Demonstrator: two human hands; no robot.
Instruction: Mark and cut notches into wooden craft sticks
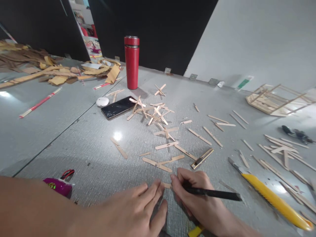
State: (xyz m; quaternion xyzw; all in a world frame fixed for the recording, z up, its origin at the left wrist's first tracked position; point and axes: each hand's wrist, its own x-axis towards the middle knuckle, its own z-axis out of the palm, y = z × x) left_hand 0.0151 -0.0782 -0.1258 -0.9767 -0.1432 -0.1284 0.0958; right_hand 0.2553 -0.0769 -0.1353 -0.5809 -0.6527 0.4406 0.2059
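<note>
My left hand [138, 210] lies on the table with its fingers stretched out and the thumb apart. Its fingertips press on a wooden craft stick [167, 185], most of which they cover. Close beside it, my right hand [195, 194] pinches a slim black pen [214, 193] over the stick's right end. The pen's tip is hidden by my fingers. Just beyond my hands lie notched craft sticks [156, 164] and a small wooden piece with a dark slot [202, 158]. Under my right wrist, a yellow object [196, 231] shows only in part.
A yellow utility knife [274, 197] with its blade out lies right of my right hand. Crossed sticks [158, 115], a phone [118, 107], a white earbud case [102, 101] and a red flask [132, 62] stand further back. A purple gadget [58, 186] sits left; a stick frame [276, 100] stands far right.
</note>
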